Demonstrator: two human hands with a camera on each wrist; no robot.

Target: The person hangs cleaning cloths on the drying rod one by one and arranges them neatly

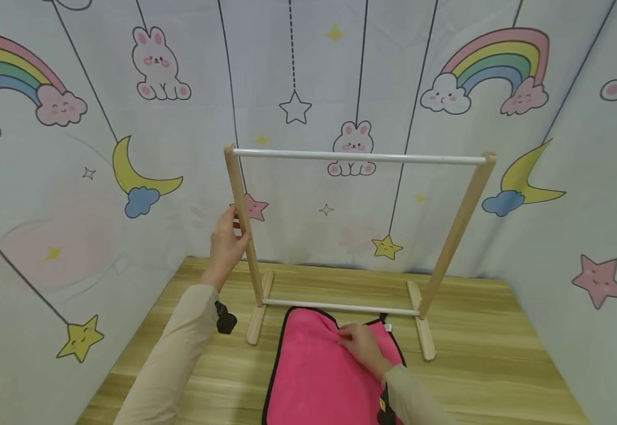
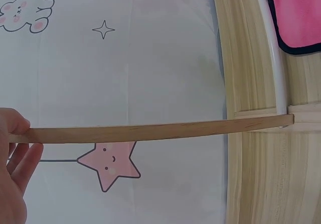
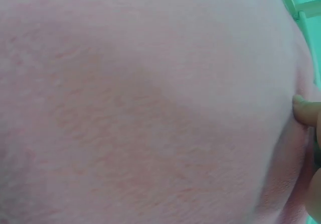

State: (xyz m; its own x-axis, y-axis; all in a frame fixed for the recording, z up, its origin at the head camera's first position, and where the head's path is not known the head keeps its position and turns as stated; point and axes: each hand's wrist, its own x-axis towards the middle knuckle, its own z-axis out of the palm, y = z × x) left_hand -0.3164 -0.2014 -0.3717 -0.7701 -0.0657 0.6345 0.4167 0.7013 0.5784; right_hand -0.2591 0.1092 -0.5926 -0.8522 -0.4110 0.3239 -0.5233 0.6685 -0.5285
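Observation:
A small wooden rack (image 1: 459, 230) with white crossbars stands on the table. My left hand (image 1: 227, 241) holds its left upright (image 1: 252, 254), thumb on one side and fingers on the other; the left wrist view shows the same grip on the upright (image 2: 150, 132). Flat in front of the rack lies a pink towel (image 1: 308, 378) with black edging. Near its far edge my right hand (image 1: 364, 348) pinches up a fold of the cloth. In the right wrist view the towel (image 3: 150, 108) fills most of the picture, and the thumb (image 3: 306, 112) presses into it.
The wood-grain table (image 1: 499, 354) is enclosed by a white printed curtain (image 1: 180, 153) at the back and sides. The rack's upper crossbar (image 1: 361, 157) spans between the uprights; the lower crossbar (image 1: 340, 307) runs just beyond the towel. Rack feet (image 1: 425, 339) extend toward me.

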